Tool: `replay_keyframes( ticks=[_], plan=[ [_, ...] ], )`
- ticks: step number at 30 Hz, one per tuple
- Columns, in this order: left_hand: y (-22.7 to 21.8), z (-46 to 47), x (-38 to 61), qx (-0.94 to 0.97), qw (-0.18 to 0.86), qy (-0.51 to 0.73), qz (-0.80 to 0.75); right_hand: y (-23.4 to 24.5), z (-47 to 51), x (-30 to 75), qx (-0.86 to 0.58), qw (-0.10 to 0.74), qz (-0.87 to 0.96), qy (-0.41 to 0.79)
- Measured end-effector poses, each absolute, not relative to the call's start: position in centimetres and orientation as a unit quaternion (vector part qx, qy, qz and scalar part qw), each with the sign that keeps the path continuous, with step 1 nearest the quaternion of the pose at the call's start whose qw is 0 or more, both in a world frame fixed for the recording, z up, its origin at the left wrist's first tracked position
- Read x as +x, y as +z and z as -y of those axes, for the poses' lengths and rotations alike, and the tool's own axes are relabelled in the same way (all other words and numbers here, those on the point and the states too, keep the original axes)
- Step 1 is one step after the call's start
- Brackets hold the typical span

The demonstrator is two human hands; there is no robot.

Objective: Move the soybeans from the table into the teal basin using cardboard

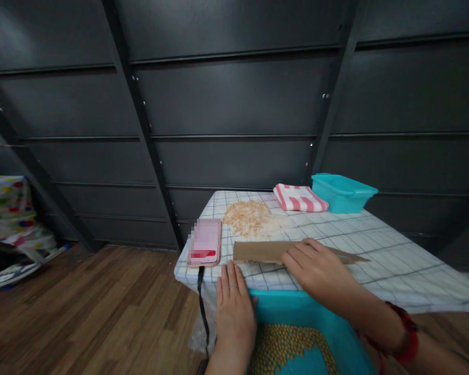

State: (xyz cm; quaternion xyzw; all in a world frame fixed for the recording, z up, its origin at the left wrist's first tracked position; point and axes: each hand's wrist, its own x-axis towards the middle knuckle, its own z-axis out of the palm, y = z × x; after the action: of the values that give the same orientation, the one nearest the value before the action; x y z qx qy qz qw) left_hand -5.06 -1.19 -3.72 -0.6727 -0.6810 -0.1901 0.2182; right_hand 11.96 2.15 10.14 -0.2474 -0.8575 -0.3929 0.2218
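The right hand (316, 266) lay open, palm down, on the one cardboard strip (258, 251) near the table's (394, 260) front edge. Thin, light and bendy, the strip looked best pinched along a long edge. The left hand (234, 307), open, pressed the left rim of a teal tub (297, 308) below that edge. Beyond lay one grain pile (248, 216), one phone (205, 242), one striped cloth (300, 198) and a second tub (342, 194) at the far right corner.

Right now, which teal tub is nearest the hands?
The near tub, grain inside, against the left hand; the far tub sits by the striped cloth.
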Motion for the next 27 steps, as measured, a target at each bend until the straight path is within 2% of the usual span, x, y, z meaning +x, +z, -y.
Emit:
replay_keyframes(
  ticks=[8,14,18,27],
  plan=[
    [-4.7,0.6,-4.4,-0.643,0.244,-0.226,0.69,11.7,-3.8,14.5,-0.281,0.213,0.836,-0.421],
    [-3.4,0.9,-4.2,-0.652,0.234,-0.206,0.691,13.0,-8.6,18.4,-0.327,0.269,0.8,-0.425],
    [-3.1,0.8,-3.9,-0.66,0.236,-0.199,0.685,12.1,-12.7,18.6,-0.351,0.332,0.77,-0.416],
    [-2.8,0.5,-3.3,-0.686,0.243,-0.163,0.667,8.8,-16.2,17.4,-0.311,0.382,0.763,-0.418]
  ],
)
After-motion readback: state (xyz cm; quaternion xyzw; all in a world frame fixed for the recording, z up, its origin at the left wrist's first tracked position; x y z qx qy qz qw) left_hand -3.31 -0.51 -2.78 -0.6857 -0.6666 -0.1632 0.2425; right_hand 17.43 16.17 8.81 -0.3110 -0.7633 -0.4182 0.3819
